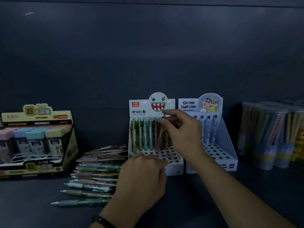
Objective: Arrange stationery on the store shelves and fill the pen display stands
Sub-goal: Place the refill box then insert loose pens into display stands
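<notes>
You face a dim, dark blue-grey back panel (148, 46) over a dark shelf (29, 211); the band (164, 1) along the top may be another shelf.

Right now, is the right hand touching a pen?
Touching. The head view shows the right hand pinching the top of a brown pen over the shark stand.

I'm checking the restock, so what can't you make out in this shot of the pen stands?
Head view:
- Back row of the shark stand, right end: hidden by the right hand pinching a pen.
- Left slots of the Crayon Shinchan stand: behind the same hand.
- Grip of the left hand: fingers curl away from the camera.
- Clear tubs: blurred, cut off by the right edge.
</notes>
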The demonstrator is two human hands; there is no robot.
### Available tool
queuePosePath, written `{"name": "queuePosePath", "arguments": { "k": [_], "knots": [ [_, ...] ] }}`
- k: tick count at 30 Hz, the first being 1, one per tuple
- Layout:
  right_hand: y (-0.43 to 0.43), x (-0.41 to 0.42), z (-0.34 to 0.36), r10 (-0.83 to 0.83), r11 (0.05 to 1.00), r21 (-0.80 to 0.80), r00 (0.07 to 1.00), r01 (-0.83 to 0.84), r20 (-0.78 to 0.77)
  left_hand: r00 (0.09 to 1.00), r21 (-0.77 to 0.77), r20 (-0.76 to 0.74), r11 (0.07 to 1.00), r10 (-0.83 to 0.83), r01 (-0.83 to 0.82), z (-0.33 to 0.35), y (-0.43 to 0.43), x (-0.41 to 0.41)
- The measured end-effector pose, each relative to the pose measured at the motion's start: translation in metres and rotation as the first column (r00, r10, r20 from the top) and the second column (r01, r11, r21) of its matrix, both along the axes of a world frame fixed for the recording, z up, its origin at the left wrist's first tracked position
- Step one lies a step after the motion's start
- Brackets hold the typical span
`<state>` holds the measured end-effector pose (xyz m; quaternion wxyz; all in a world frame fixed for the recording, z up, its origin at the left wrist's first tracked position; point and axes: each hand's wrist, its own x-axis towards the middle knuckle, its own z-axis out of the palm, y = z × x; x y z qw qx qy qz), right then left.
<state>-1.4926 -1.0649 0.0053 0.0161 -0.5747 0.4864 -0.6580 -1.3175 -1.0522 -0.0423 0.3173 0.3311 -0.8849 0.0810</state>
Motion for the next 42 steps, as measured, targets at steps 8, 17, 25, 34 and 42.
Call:
{"name": "queuePosePath", "arguments": {
  "k": [8, 17, 25, 34, 42],
  "knots": [
    [-0.004, 0.002, -0.002, -0.073, 0.996, 0.032, 0.980, 0.080, -0.182, 0.999, 0.011, 0.005, 0.999, 0.044, -0.044, 0.001, 0.002, 0.000],
    [0.005, 0.001, 0.007, -0.088, 0.953, 0.225, 0.898, 0.201, -0.430, 0.999, 0.010, 0.009, 0.999, 0.036, -0.036, 0.000, -0.002, 0.001],
    [0.008, 0.001, 0.004, -0.107, 0.949, 0.219, 0.887, 0.225, -0.449, 0.999, 0.006, 0.012, 0.999, 0.040, -0.040, -0.002, -0.003, 0.001],
    [0.020, 0.011, -0.003, -0.051, 0.985, 0.138, 0.946, 0.100, -0.321, 0.975, 0.053, -0.214, 0.995, -0.067, 0.080, 0.019, -0.008, 0.030],
    [0.026, 0.032, -0.009, 0.342, 0.909, 0.365, 0.862, -0.202, -0.374, 0.998, 0.136, -0.026, 0.990, 0.050, -0.046, 0.030, -0.035, 0.156]
  ]
}}
